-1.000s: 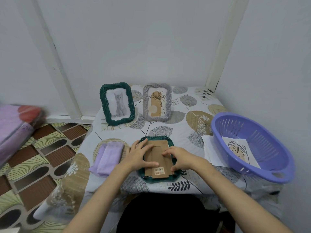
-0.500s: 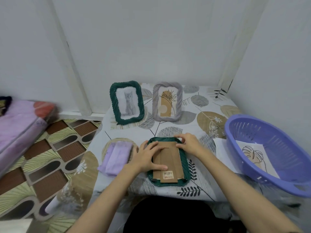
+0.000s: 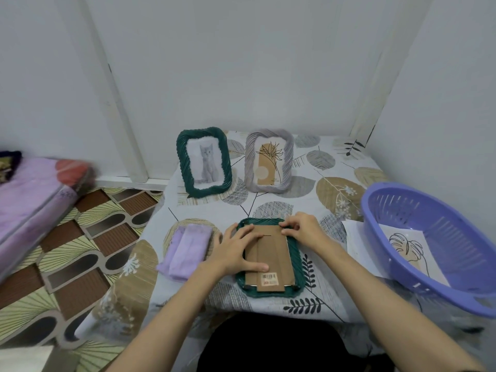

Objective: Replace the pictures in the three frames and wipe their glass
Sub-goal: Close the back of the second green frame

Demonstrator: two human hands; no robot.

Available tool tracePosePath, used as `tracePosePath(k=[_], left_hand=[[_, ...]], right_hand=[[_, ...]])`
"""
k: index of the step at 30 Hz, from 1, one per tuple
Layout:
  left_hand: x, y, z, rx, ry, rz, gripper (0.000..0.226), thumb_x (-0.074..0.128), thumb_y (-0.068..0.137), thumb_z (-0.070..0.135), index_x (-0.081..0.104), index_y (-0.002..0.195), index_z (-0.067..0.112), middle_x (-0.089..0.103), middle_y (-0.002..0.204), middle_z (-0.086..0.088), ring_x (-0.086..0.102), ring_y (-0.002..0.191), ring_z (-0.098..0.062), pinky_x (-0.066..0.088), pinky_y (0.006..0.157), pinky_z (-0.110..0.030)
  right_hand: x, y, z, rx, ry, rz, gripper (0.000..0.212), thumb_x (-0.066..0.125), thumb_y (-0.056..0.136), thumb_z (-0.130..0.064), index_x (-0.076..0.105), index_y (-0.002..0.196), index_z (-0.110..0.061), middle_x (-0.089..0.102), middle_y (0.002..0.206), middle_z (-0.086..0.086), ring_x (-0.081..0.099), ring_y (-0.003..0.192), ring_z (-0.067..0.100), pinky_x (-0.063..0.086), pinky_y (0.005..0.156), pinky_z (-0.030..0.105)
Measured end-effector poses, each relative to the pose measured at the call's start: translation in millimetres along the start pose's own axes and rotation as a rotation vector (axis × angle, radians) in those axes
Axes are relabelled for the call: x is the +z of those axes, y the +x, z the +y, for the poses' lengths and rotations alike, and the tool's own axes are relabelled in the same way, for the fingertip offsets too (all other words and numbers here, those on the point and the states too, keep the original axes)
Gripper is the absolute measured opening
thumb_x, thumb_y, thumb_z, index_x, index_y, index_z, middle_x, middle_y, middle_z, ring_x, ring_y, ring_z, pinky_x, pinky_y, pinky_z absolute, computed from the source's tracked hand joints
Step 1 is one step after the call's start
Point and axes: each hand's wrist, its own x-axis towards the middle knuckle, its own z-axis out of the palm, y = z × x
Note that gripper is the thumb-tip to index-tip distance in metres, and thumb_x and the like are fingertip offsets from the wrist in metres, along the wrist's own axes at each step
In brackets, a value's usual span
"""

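A dark green frame [image 3: 295, 288] lies face down at the table's front, its brown cardboard back [image 3: 273, 253] up. My left hand [image 3: 236, 251] rests flat on the back's left side, fingers spread. My right hand [image 3: 302, 229] pinches at the back's top right corner. Upright behind stand a green frame with a cat picture [image 3: 204, 162] and a grey frame with a plant picture [image 3: 268, 161]. A folded lilac cloth [image 3: 185, 251] lies left of the flat frame.
A purple plastic basket [image 3: 434, 253] at the right holds a leaf line drawing [image 3: 405, 245]; white sheets [image 3: 354, 242] lie beside it. White walls close off the back and right. Left of the table are patterned floor and a pink mattress [image 3: 29, 200].
My right hand moved from the middle of the cardboard back up to its top right corner. My left hand stayed on the back. The camera view shifted slightly left.
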Motion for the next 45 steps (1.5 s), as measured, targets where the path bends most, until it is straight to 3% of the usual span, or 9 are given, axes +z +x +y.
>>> tracePosePath(k=[5, 10, 12, 17, 22, 29, 40, 43, 45], left_hand=[[-0.8, -0.4, 0.4, 0.003, -0.009, -0.006, 0.081, 0.059, 0.071, 0.067, 0.025, 0.140, 0.042, 0.005, 0.156, 0.015, -0.004, 0.144, -0.021, 0.001, 0.113, -0.055], [1.1, 1.2, -2.7, 0.014, 0.043, 0.017, 0.080, 0.058, 0.070, 0.070, 0.026, 0.139, 0.044, 0.009, 0.155, 0.016, 0.001, 0.143, -0.021, 0.006, 0.114, -0.052], [-1.5, 4.5, -4.5, 0.009, 0.043, 0.050, 0.072, 0.058, 0.071, 0.069, 0.034, 0.135, 0.046, 0.018, 0.152, 0.013, 0.010, 0.140, -0.022, 0.012, 0.112, -0.048], [-15.7, 27.3, -17.4, -0.193, -0.038, 0.353, 0.043, 0.059, 0.080, 0.054, 0.056, 0.119, 0.037, 0.043, 0.130, 0.000, 0.034, 0.121, -0.025, 0.030, 0.098, -0.035], [-15.8, 38.8, -25.6, -0.222, -0.025, 0.236, 0.042, 0.058, 0.081, 0.055, 0.053, 0.120, 0.042, 0.043, 0.124, 0.000, 0.034, 0.118, -0.025, 0.029, 0.097, -0.037], [-15.1, 40.2, -26.7, -0.188, -0.075, 0.229, 0.031, 0.058, 0.083, 0.050, 0.058, 0.112, 0.039, 0.046, 0.118, 0.003, 0.035, 0.114, -0.025, 0.029, 0.094, -0.036], [-8.7, 26.9, -16.5, -0.146, -0.036, 0.351, 0.044, 0.059, 0.078, 0.058, 0.054, 0.117, 0.038, 0.044, 0.131, 0.006, 0.032, 0.123, -0.022, 0.027, 0.098, -0.037], [-5.1, 4.9, -2.3, -0.097, 0.022, 0.202, 0.079, 0.036, 0.052, 0.088, 0.051, 0.118, 0.046, 0.031, 0.144, 0.008, 0.018, 0.134, -0.023, 0.018, 0.106, -0.043], [-0.2, -6.6, 2.6, -0.107, 0.056, 0.132, 0.099, 0.026, 0.038, 0.092, 0.041, 0.127, 0.049, 0.018, 0.151, 0.006, 0.007, 0.140, -0.025, 0.013, 0.110, -0.048]], right_hand=[[4.0, -15.7, -1.2, 0.061, 0.221, 0.059, 0.043, 0.065, 0.085, -0.024, 0.055, 0.126, -0.023, 0.055, 0.095, 0.010, 0.050, 0.084, 0.018, 0.041, 0.081, 0.027], [21.8, -34.3, -7.1, 0.070, 0.173, -0.006, 0.046, 0.070, 0.077, -0.040, 0.060, 0.121, -0.029, 0.038, 0.124, 0.008, 0.031, 0.122, 0.018, 0.025, 0.106, 0.030], [25.3, -37.5, -7.8, 0.067, 0.159, 0.006, 0.049, 0.070, 0.077, -0.041, 0.059, 0.123, -0.027, 0.035, 0.130, 0.011, 0.027, 0.127, 0.022, 0.023, 0.106, 0.029], [22.1, -37.1, -9.6, 0.070, 0.167, -0.023, 0.052, 0.068, 0.078, -0.043, 0.056, 0.126, -0.026, 0.032, 0.133, 0.011, 0.024, 0.130, 0.023, 0.023, 0.108, 0.033], [24.8, -38.3, -6.5, 0.063, 0.172, 0.003, 0.051, 0.068, 0.078, -0.043, 0.056, 0.125, -0.026, 0.033, 0.133, 0.011, 0.026, 0.129, 0.023, 0.023, 0.107, 0.030], [26.8, -38.0, -5.3, 0.064, 0.165, 0.016, 0.051, 0.068, 0.078, -0.043, 0.057, 0.125, -0.026, 0.034, 0.133, 0.011, 0.026, 0.128, 0.024, 0.023, 0.107, 0.031], [24.4, -39.9, -7.5, 0.086, 0.191, 0.001, 0.051, 0.068, 0.078, -0.044, 0.056, 0.125, -0.029, 0.032, 0.135, 0.009, 0.025, 0.130, 0.022, 0.023, 0.109, 0.033], [20.6, -40.6, -8.0, 0.090, 0.198, -0.025, 0.049, 0.067, 0.080, -0.043, 0.055, 0.126, -0.029, 0.031, 0.137, 0.010, 0.024, 0.132, 0.024, 0.023, 0.110, 0.035], [18.4, -44.6, -6.5, 0.080, 0.211, -0.058, 0.047, 0.066, 0.082, -0.039, 0.055, 0.126, -0.028, 0.029, 0.142, 0.011, 0.022, 0.135, 0.024, 0.022, 0.112, 0.035]])
